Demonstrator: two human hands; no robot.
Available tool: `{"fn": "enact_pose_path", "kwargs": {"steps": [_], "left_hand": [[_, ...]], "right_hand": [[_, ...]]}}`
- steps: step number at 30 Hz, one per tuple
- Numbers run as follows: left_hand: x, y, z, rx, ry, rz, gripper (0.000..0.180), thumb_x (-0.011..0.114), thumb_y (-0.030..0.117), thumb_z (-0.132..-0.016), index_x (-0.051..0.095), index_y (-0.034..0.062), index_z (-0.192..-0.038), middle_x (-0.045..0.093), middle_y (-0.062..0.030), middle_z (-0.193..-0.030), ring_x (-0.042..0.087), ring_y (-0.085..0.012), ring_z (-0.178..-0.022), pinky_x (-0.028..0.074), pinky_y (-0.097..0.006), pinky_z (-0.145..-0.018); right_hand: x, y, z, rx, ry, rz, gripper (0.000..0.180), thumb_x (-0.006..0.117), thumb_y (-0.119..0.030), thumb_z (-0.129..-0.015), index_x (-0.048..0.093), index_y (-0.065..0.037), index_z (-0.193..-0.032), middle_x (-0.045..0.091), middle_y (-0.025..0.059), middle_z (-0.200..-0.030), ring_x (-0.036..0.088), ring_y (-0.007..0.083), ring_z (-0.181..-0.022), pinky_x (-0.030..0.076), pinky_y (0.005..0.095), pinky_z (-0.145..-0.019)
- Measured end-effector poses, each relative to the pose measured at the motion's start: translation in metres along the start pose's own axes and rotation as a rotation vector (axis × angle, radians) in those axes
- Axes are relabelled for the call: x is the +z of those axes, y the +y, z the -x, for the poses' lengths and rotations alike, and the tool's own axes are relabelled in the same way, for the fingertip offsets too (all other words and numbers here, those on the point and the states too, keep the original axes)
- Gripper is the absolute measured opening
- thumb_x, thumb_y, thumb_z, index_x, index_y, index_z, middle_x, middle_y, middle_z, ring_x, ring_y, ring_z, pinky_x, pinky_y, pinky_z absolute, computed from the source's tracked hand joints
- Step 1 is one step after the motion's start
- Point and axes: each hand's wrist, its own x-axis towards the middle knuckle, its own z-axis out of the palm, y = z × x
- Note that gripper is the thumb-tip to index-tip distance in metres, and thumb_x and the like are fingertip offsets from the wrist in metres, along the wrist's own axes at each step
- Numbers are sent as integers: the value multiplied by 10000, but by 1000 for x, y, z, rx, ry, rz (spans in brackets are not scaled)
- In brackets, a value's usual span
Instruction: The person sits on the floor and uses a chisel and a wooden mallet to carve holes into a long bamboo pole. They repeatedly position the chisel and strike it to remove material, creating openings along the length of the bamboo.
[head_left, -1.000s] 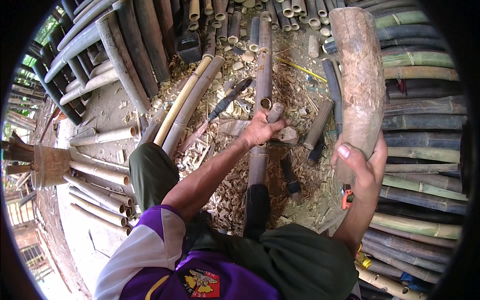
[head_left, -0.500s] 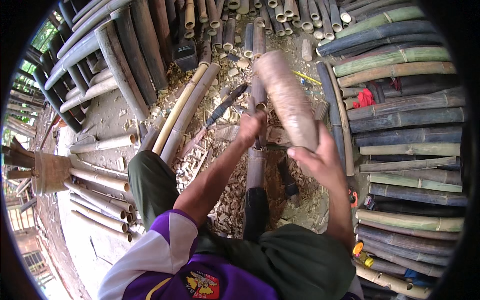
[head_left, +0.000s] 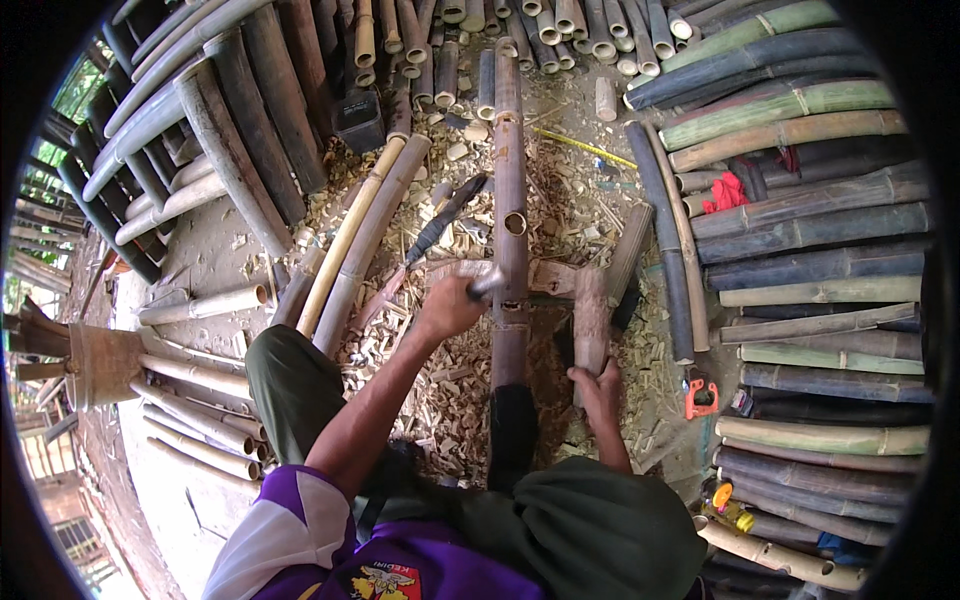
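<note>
At the frame's centre we see a bamboo pole with a hole in its upper face. Just left of it, the left hand is closed around a short tool, blurred and partly hidden. Right of the pole, the right hand grips a wooden club, also blurred. At the lower edge, a lettered crest is cut off; upper right of centre, we cannot read the yellow tape.
</note>
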Motion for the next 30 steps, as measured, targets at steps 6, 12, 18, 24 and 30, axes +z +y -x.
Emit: {"fn": "enact_pose_path", "kwargs": {"steps": [6,12,18,24,30], "left_hand": [[28,-64,20,-166,-20,-123,237,708,211,-815,735,5,-930,727,-251,-918,722,-406,-894,562,-501,-842],[27,-67,18,-185,120,-237,415,745,232,-799,649,4,-1131,656,-247,-1105,642,-416,-1063,529,-496,-915],[31,-45,14,60,416,-125,423,726,129,-797,578,31,-1181,573,-220,-1111,581,-414,-1104,505,-506,-916],[25,-28,8,175,358,-173,626,777,240,-782,555,78,-1345,527,-178,-1341,504,-389,-1258,411,-505,-1077],[21,-63,-54,304,156,-281,728,725,271,-846,451,40,-1480,541,-172,-1435,442,-347,-1393,314,-498,-1171]], "right_hand": [[-11,-68,-41,-431,398,682,574,744,-313,-899,543,-25,-1353,652,226,-1149,667,348,-982,517,424,-901],[-41,-295,44,-870,-943,-464,597,644,-558,-926,724,19,-1057,702,161,-965,666,288,-906,521,395,-833],[17,-357,92,-1385,-951,-956,832,487,-767,-886,703,33,-814,631,111,-752,625,240,-625,487,363,-576],[26,-332,51,-758,-1033,-443,423,647,-419,-970,700,-1,-1005,649,87,-792,620,197,-700,506,348,-685],[97,-157,12,-189,-247,885,537,732,-459,-897,659,28,-1110,709,218,-1036,698,410,-1020,562,533,-861]]}}
